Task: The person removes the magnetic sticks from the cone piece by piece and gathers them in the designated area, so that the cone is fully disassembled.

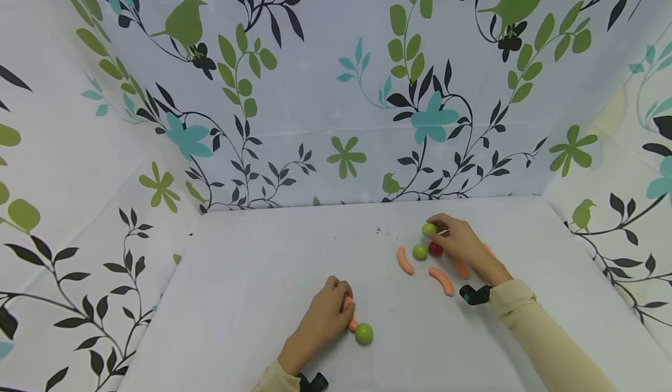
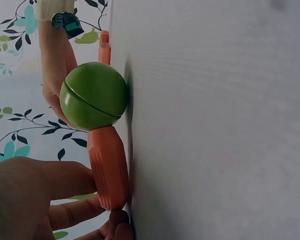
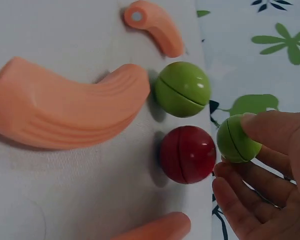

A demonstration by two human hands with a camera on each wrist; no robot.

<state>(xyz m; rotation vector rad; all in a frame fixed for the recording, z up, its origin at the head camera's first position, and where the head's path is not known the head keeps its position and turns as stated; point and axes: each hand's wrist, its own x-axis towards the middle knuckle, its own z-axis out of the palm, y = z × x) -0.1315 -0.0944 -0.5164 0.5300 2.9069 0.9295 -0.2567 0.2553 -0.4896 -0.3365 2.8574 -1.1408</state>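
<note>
My left hand holds a curved, ridged orange piece between thumb and fingers, low at the tabletop. A green ball with a seam touches the far end of that piece in the left wrist view. Over at the back right, my right hand pinches another green ball between thumb and fingers. Close to it on the table are a third green ball and a red ball, side by side. Part of the left hand's piece is hidden by its fingers in the head view.
Several more curved orange pieces lie around the right hand: one left of the balls, one in front, one partly beneath the wrist. The white table ends at a patterned cloth behind.
</note>
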